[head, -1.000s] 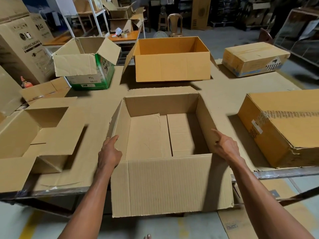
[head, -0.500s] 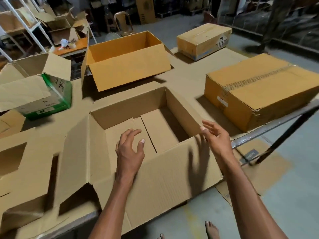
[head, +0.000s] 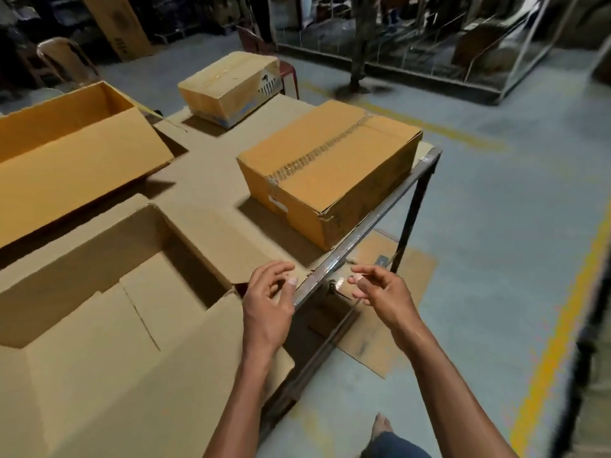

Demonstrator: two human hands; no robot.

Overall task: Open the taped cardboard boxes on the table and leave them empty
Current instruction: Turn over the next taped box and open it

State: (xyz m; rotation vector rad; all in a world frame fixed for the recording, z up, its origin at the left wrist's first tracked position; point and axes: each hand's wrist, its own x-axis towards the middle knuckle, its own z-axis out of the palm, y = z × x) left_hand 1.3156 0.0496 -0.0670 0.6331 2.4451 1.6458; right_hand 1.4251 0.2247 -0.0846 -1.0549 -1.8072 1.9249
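Blurring softens the tape (head: 322, 153) crossing the sealed box (head: 330, 170).

A strip of bare surface (head: 211, 160) is running between the taped box (head: 330, 166) and the open boxes (head: 109, 269), leaving passage. The hands (head: 267, 302) are hovering over the metal edge rail (head: 370, 223); the taped box is blocking the far right corner.
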